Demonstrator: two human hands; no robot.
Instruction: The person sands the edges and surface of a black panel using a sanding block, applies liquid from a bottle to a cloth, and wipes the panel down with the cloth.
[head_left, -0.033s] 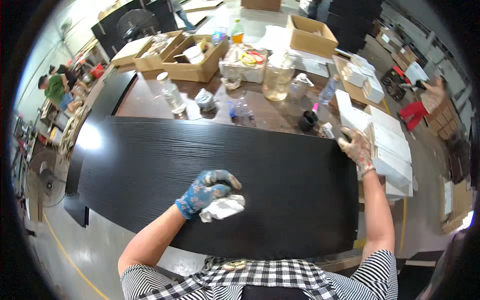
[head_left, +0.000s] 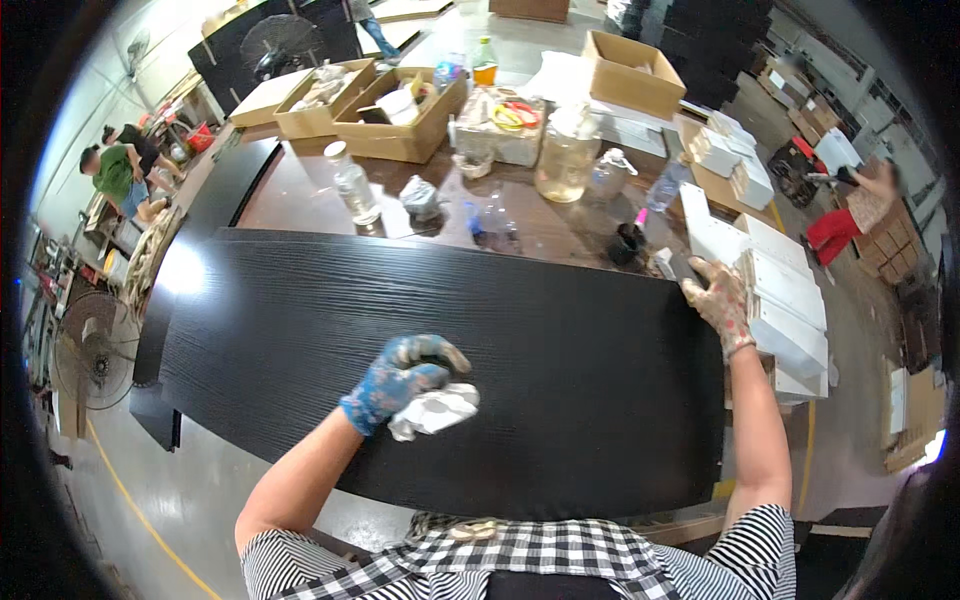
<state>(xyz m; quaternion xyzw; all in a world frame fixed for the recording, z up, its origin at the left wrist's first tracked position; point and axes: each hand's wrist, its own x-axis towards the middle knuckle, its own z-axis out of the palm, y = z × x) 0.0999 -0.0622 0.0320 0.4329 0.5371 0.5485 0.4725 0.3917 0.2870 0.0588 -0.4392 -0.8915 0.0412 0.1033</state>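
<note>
A large black wood-grained panel (head_left: 560, 380) lies flat in front of me. Over its middle is my left hand (head_left: 405, 380), in a blue patterned glove, its fingers curled with a crumpled white cloth (head_left: 436, 409) held under the thumb side. My right hand (head_left: 716, 298), in a pale glove with red spots, is at the panel's far right corner. Its fingers are closed around a small dark grey block (head_left: 684, 268), partly hidden by the glove. Just left of that block sits a small whitish piece (head_left: 663, 262).
Behind the panel stand a black cup (head_left: 626, 246), a clear bottle (head_left: 352, 185), a large jar of pale liquid (head_left: 560, 165) and cardboard boxes (head_left: 395, 135). White boards (head_left: 785, 290) are stacked at the right. A floor fan (head_left: 98, 355) stands left; other people work farther off.
My left hand has shifted slightly left with the white cloth. At my right fingers the dark block shows more plainly. The view has turned a little.
</note>
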